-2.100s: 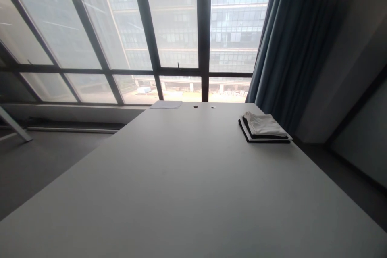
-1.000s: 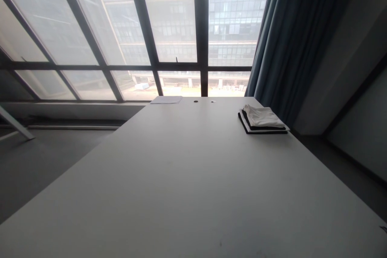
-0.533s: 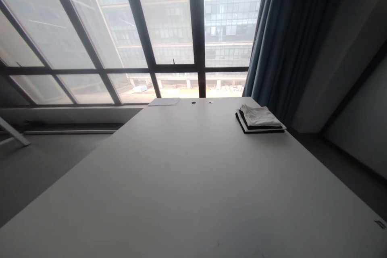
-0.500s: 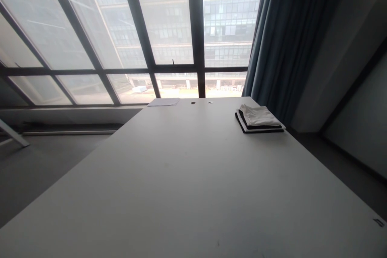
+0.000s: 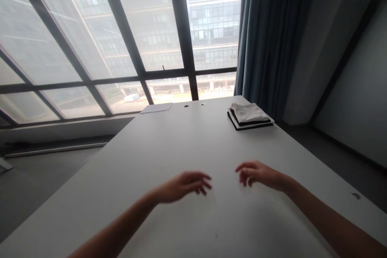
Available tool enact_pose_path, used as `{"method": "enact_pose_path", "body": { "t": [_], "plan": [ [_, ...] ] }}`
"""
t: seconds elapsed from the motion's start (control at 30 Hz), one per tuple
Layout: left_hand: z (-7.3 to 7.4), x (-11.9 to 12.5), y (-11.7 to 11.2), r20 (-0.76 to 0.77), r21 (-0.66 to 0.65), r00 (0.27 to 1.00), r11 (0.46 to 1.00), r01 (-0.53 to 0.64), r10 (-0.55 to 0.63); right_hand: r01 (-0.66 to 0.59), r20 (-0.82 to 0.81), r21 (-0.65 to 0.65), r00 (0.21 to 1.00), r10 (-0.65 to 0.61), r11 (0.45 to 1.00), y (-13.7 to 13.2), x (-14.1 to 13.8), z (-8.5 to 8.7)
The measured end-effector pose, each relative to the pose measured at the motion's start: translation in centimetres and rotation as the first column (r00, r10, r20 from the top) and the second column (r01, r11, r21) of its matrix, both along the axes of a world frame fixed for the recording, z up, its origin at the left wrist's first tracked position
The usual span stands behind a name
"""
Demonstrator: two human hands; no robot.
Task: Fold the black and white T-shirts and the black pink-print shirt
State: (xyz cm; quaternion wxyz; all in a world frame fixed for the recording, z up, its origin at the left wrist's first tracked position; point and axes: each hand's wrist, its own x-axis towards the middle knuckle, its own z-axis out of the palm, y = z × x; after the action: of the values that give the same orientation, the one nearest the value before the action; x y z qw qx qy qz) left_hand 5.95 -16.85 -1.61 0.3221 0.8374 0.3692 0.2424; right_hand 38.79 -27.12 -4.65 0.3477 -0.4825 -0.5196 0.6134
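Just brought a bare left hand point(image 5: 184, 185) and a bare right hand point(image 5: 263, 175) into view over the near middle of the big white smooth-topped table point(image 5: 145, 157) since half a second ago, with the view turned a bit right too. Holding nothing in either, with fingers loosely curled and slightly spread, can't tell if touching down. Can spot a squarish stack of white and black cloth point(image 5: 249, 113) at far right, already folded, well apart from both hands, so would say not being handled yet.

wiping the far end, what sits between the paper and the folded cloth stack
In the head view, a dark round spot and a pale mark on the white table.
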Motion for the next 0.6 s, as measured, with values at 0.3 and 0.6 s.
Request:
{"method": "enact_pose_path", "body": {
  "t": [0.3,0.6],
  "plan": [
    [1.4,19.2,13.7,0.049,0.168,0.984,0.969,-0.179,0.174,0.530,-0.661,-0.221,0.536,-0.526,0.819,16.9,-3.1,-2.7],
    [0.9,31.5,18.3,0.006,0.283,0.995,0.954,-0.095,0.098,0.453,-0.776,-0.242,0.441,-0.451,0.858,19.2,-1.7,-4.5]
  ]
}}
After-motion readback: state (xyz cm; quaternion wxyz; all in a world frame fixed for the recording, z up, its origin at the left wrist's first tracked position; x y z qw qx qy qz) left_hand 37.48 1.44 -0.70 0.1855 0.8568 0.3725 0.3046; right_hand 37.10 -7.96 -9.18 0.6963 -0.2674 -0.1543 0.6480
